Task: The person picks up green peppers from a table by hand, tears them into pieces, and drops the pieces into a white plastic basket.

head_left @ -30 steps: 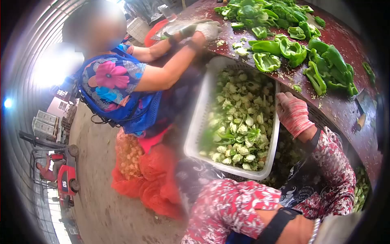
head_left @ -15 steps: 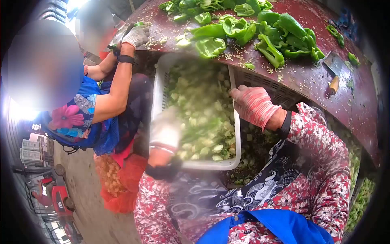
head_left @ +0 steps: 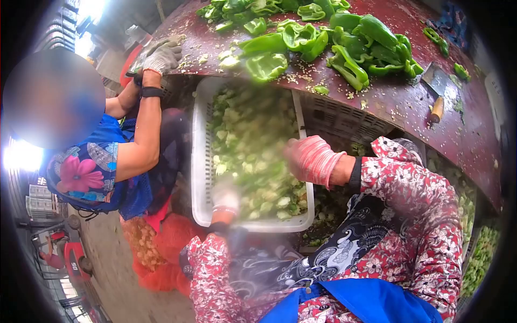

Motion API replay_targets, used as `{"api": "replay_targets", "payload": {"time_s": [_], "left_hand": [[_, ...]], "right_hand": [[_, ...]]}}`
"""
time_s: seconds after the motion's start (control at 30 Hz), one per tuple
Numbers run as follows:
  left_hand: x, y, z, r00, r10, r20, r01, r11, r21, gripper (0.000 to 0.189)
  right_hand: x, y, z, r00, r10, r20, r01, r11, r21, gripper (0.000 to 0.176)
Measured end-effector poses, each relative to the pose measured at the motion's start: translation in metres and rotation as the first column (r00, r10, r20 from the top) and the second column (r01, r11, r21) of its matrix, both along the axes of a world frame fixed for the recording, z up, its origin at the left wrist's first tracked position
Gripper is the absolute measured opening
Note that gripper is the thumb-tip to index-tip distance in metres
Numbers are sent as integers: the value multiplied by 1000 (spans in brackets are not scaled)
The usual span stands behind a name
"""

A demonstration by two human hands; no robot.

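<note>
A white plastic crate (head_left: 202, 156) full of chopped green and pale pepper pieces (head_left: 264, 161) stands below the table edge. My left hand (head_left: 225, 195), in a pale glove, is over the crate's lower left part, its fingers smeared by motion. At the crate's right rim is my right hand (head_left: 312, 159), in a red and white glove; its fingers are blurred over the rim and pieces. Whether either hand holds anything cannot be made out. Halved green peppers (head_left: 377, 46) lie on the red table (head_left: 404, 107) beyond the crate.
A co-worker (head_left: 107, 156) sits at the left, gloved hands at the table edge. A cleaver (head_left: 436, 89) lies on the table at the right. Orange mesh sacks (head_left: 167, 247) stand on the floor at the left. More crates of pieces (head_left: 482, 258) are at the lower right.
My left hand has moved down slightly, still blurred. My right hand has shifted left and down over the rim. The whole view has shifted a little.
</note>
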State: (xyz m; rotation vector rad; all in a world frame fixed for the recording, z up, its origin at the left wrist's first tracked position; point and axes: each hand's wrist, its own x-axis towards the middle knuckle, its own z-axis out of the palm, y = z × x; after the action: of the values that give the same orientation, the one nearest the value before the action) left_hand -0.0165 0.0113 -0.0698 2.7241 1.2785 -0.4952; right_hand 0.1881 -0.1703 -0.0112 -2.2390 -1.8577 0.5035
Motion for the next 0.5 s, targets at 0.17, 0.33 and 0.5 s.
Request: {"api": "replay_targets", "payload": {"time_s": [0.17,0.33,0.5], "left_hand": [[11,-29,12,838,-112,534,52,991,126,59],[39,-76,55,588,-199,784,102,980,172,65],[35,-72,56,689,1,725,-71,995,66,42]], "right_hand": [[-25,9,-23,951,-67,-301,128,974,187,62],[-42,18,-27,724,-172,-668,192,980,-44,60],[-48,18,-14,698,-266,-665,323,946,-39,53]]}}
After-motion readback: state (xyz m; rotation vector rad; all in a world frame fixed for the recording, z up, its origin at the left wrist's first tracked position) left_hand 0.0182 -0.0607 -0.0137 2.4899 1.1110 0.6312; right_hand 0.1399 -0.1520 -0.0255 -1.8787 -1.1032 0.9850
